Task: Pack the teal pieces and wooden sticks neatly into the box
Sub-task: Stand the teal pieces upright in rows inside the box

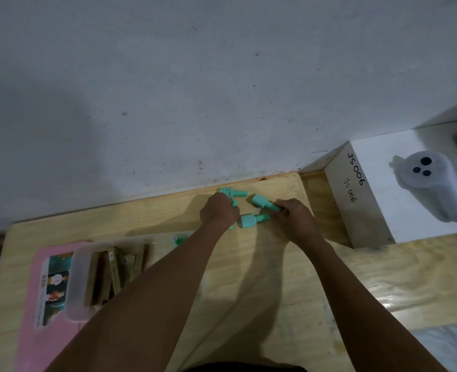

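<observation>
Several teal pieces lie near the far edge of the wooden table (pixel 249 277). My left hand (pixel 218 212) grips a teal piece (pixel 231 193) that sticks out past its fingers. My right hand (pixel 294 214) pinches the thin end of a second teal piece (pixel 262 202). A third teal piece (pixel 253 220) lies between the two hands. The clear plastic box (pixel 74 285) stands at the left and holds several wooden sticks (pixel 106 275) side by side. One more teal piece (pixel 178 240) shows at the box's far end, partly hidden by my left forearm.
The box rests partly on a pink lid (pixel 42 304) with a picture label. A white carton (pixel 399 189) marked JS006 stands at the right on the table. A grey wall (pixel 195 89) runs behind the table's far edge.
</observation>
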### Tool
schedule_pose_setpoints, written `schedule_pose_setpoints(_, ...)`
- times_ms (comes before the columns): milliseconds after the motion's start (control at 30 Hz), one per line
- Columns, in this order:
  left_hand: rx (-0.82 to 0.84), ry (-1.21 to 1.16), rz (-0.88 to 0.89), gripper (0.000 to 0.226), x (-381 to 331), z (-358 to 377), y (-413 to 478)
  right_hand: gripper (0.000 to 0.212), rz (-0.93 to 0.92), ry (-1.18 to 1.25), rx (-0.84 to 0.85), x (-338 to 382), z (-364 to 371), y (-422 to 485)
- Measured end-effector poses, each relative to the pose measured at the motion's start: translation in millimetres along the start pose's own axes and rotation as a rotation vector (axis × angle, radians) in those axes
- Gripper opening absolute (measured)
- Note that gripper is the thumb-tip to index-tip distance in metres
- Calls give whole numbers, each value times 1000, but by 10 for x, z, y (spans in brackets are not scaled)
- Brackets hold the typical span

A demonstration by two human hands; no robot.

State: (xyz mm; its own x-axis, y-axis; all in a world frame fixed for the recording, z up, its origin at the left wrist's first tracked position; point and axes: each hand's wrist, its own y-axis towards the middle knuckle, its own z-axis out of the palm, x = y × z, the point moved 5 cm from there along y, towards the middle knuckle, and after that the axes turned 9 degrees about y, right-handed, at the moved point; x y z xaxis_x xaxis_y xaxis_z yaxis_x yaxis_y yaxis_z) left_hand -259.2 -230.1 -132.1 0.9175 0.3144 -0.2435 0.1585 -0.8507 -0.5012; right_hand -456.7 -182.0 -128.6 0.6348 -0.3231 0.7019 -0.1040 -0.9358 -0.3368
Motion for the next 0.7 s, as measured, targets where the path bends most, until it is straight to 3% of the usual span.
schedule_pose_setpoints(133,-62,-95,74,31,25,-135,-61,31,32,165,-142,63,-103,-127)
schedule_pose_setpoints(333,-203,-469,230,25,132,-599,-382,30,3,340,-250,417,-193,-499)
schedule_pose_setpoints(533,-227,-569,293,22,537,-974,-811,26,-125,389,-129,893,89,-918)
schedule_pose_setpoints(700,-303,-504,325,16,1015,-1105,-1137,21,-226,351,-35,1061,396,-1192)
